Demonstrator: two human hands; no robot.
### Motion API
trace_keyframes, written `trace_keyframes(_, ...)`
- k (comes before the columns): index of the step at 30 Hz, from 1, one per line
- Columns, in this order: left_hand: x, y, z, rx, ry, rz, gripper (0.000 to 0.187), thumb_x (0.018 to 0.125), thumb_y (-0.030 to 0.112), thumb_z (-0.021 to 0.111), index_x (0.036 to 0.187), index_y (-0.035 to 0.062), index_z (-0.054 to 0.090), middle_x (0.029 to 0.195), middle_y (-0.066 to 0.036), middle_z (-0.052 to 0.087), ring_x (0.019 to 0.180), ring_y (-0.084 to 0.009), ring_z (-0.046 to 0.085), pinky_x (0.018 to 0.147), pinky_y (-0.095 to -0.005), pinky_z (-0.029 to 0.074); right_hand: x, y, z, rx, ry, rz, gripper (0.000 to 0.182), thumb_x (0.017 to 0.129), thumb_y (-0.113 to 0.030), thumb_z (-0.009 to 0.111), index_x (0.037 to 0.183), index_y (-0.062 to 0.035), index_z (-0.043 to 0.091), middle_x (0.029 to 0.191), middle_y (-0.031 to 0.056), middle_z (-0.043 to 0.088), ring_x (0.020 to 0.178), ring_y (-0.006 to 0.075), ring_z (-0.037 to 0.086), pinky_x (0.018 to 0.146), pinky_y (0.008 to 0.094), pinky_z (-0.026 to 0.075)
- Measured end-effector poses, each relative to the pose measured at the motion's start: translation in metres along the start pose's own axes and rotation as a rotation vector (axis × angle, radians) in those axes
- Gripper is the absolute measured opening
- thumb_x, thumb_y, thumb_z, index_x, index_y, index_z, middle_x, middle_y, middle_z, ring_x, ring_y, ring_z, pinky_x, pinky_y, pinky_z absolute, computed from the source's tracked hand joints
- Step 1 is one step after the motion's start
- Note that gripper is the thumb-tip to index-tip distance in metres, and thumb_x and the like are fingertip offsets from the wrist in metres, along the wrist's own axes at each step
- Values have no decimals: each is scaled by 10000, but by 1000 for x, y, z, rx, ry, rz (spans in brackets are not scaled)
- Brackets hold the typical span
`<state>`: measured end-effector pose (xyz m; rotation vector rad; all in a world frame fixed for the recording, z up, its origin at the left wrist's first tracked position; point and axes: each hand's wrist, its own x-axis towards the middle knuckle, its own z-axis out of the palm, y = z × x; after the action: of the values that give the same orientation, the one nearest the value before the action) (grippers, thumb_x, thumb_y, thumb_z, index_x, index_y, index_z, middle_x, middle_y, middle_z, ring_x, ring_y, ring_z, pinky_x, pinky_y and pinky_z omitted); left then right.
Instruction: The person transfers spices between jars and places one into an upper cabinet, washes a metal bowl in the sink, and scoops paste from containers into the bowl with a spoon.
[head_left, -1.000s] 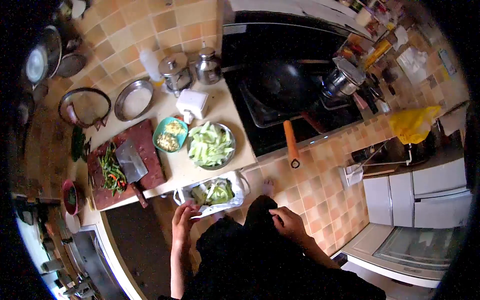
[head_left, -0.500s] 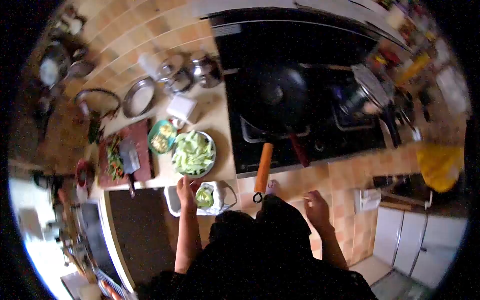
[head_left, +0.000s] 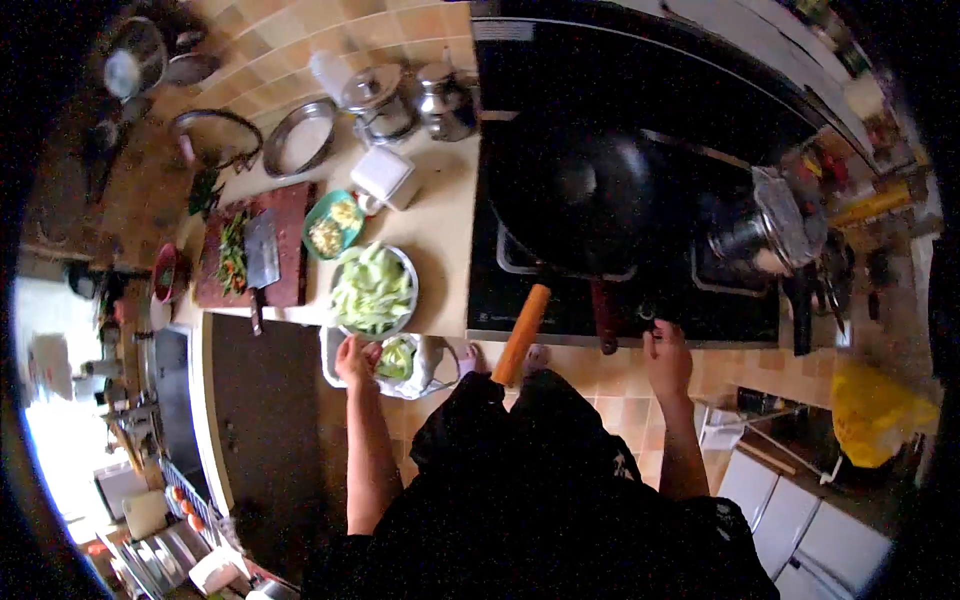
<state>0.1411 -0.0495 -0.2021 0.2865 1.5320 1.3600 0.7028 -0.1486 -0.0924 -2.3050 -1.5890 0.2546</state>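
- the stove knob point(head_left: 647, 312) is on the front strip of the black stove point(head_left: 715, 318).
- the right grip point(head_left: 668, 358) is just beside it, fingers bent; i cannot tell if they touch it.
- a dark wok point(head_left: 575, 190) sits on the stove, left of the knob.
- the left grip point(head_left: 357, 362) is near a bowl point(head_left: 413, 298) of cut greens point(head_left: 368, 288), fingers partly curled; whether they grasp anything is unclear.
- the bowl stands at the front of the desk point(head_left: 440, 235).
- farther left, a cleaver point(head_left: 262, 248) lies on a chopping board point(head_left: 291, 205).
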Motion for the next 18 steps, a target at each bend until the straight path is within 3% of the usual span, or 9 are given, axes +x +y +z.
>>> trace_keyframes(4, -5, 4, -13, -74, 47, -12, 127, 954, 105, 637, 1043, 23, 597, 895, -112, 670, 689, -214, 684, 657, -357, 648, 3, -11, 5, 51, -41, 122, 374, 930, -269, 665, 1232, -64, 584, 1063, 175, 673, 966, 357, 655, 815, 459, 530)
trace_keyframes(6, 1, 2, -14, -180, -124, -21, 109, 940, 81, 650, 1023, 29, 602, 897, -98, 662, 700, -228, 688, 687, -393, 651, -6, -8, 7, -24, 1, 68, 413, 933, -294, 670, 1258, -59, 570, 1081, 185, 671, 961, 350, 662, 819, 450, 532)
trace_keyframes(7, 7, -2, -21, -241, -152, -23, 164, 935, 142, 674, 1034, 32, 602, 884, -93, 662, 715, -222, 687, 678, -373, 627, -11, -9, 8, -39, 15, 73, 416, 934, -297, 671, 1261, -59, 570, 1085, 187, 669, 960, 349, 665, 823, 448, 533)
trace_keyframes(8, -18, 30, -2, 72, 11, -97, 264, 948, 252, 673, 1051, 18, 604, 887, -103, 660, 669, -196, 654, 624, -301, 563, -16, -8, 12, -53, 30, 77, 419, 935, -299, 671, 1263, -60, 569, 1089, 189, 667, 960, 349, 667, 828, 447, 533)
trace_keyframes(10, -6, 25, -14, 324, 238, 169, 359, 953, 329, 660, 1073, -4, 605, 946, -119, 664, 708, -210, 631, 646, -310, 516, -23, 5, 18, -7, 67, 55, 411, 937, -287, 666, 1263, -52, 577, 1093, 178, 660, 923, 322, 669, 788, 431, 536)
trace_keyframes(11, 7, 21, -17, 473, 395, 452, 361, 956, 316, 650, 1069, -24, 606, 975, -118, 649, 799, -238, 614, 743, -356, 508, -27, 8, 22, 12, 85, 52, 407, 939, -281, 664, 1262, -47, 581, 1095, 172, 657, 904, 309, 670, 769, 422, 538)
trace_keyframes(12, -12, 57, 3, 606, 384, 606, 323, 953, 282, 648, 1052, -24, 618, 976, -120, 637, 889, -251, 607, 828, -381, 487, -32, 3, 21, 12, 66, 68, 401, 941, -267, 660, 1265, -46, 579, 1100, 171, 653, 899, 305, 668, 759, 414, 538)
trace_keyframes(15, -13, 113, 42, 818, 320, 874, 242, 938, 242, 661, 1015, 14, 643, 960, -152, 631, 885, -315, 616, 808, -400, 490, -46, 8, 22, -57, 98, 29, 316, 955, -189, 632, 1227, -36, 577, 1117, 170, 636, 904, 282, 656, 717, 376, 540)
trace_keyframes(18, 20, 118, 100, 985, 135, 1223, 176, 873, 200, 697, 971, 57, 664, 967, -155, 644, 897, -364, 618, 802, -442, 494, -76, 48, 29, 26, 14, 77, 262, 965, -174, 623, 1178, -28, 575, 1145, 165, 622, 917, 262, 648, 716, 360, 540)
